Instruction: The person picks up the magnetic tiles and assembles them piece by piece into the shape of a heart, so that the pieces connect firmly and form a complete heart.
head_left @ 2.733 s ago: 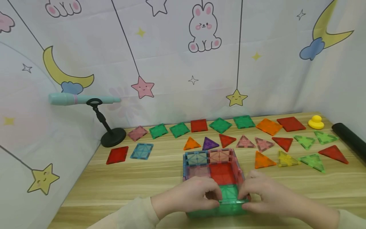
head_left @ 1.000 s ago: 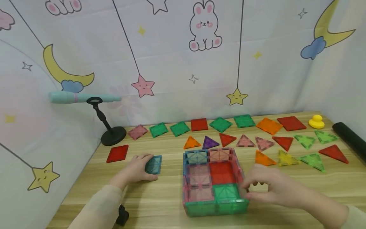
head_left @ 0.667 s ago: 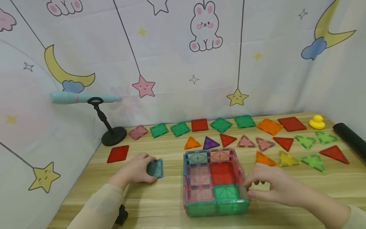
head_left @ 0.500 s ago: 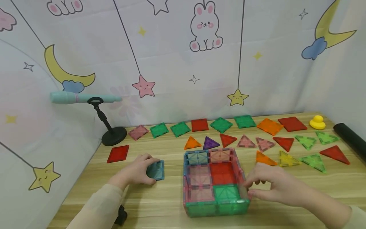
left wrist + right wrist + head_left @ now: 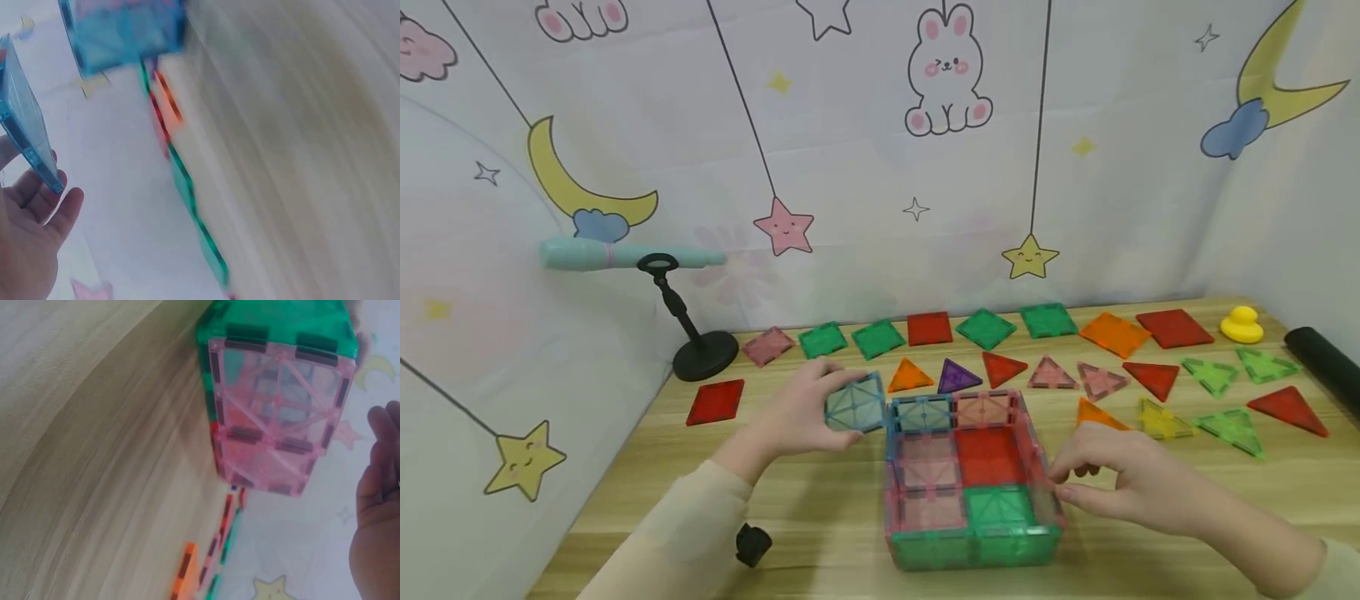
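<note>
So the left hand [image 5: 801,408] has a clear blue square magnetic tile [image 5: 857,404] pinched between thumb and fingers, up off the wooden table [image 5: 820,508] and just beside the back left corner of the open-topped tile box [image 5: 973,548]. The left wrist view shows a gap between the two. Box has blue and pink walls, green ones at the front, and a pink, red and green floor. Right hand [image 5: 1123,467] is by the right wall, fingers loosely bent with nothing in them; can't really tell if the tips touch. Behind the box there's a purple triangle tile [image 5: 958,377], plus a yellow rubber duck [image 5: 1242,325] way off back right.
</note>
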`<state>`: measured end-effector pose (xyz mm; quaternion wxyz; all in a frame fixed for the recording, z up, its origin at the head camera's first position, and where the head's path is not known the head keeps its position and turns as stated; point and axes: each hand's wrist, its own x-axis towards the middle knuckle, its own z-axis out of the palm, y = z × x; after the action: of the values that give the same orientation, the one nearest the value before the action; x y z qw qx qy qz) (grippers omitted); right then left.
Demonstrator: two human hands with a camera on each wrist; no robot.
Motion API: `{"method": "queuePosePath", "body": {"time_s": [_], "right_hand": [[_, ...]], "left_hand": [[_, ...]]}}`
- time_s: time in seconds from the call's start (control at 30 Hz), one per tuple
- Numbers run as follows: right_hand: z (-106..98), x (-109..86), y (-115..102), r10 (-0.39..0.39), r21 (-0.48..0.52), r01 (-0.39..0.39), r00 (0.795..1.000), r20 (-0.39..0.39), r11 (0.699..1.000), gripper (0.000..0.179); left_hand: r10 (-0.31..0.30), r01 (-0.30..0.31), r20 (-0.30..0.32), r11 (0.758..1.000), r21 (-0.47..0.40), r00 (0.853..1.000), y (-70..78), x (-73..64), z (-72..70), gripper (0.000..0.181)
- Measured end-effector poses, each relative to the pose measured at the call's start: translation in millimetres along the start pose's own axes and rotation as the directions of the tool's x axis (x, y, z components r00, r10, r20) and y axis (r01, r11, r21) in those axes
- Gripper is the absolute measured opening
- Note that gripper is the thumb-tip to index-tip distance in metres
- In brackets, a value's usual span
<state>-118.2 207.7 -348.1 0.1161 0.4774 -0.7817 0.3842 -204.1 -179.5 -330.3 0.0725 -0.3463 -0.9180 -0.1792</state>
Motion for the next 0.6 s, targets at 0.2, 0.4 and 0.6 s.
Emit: {"method": "queuePosePath", "body": {"time_s": [0.2, 0.4, 0.6], "right_hand": [[-1, 2.9, -2, 0.019, -0.021, -0.019, 1.0, 0.004, 1.0, 0.042], [1, 3.3, -1, 0.029, -0.012, -0.029, 1.0, 0.005, 1.0, 0.044], [2, 0.7, 0, 0.042, -0.008, -0.042, 0.999, 0.009, 0.999, 0.044]], "left_hand": [[0.125, -0.13, 0.086, 0.99, 0.058, 0.988, 36.9, 27.9, 13.3, 0.069], [0.161, -0.18, 0.158, 0.977, 0.112, 0.974, 47.1, 38.1, 26.9, 0.07], [0.197, -0.213, 0.161, 0.973, 0.086, 0.967, 45.5, 38.0, 33.7, 0.069]]}}
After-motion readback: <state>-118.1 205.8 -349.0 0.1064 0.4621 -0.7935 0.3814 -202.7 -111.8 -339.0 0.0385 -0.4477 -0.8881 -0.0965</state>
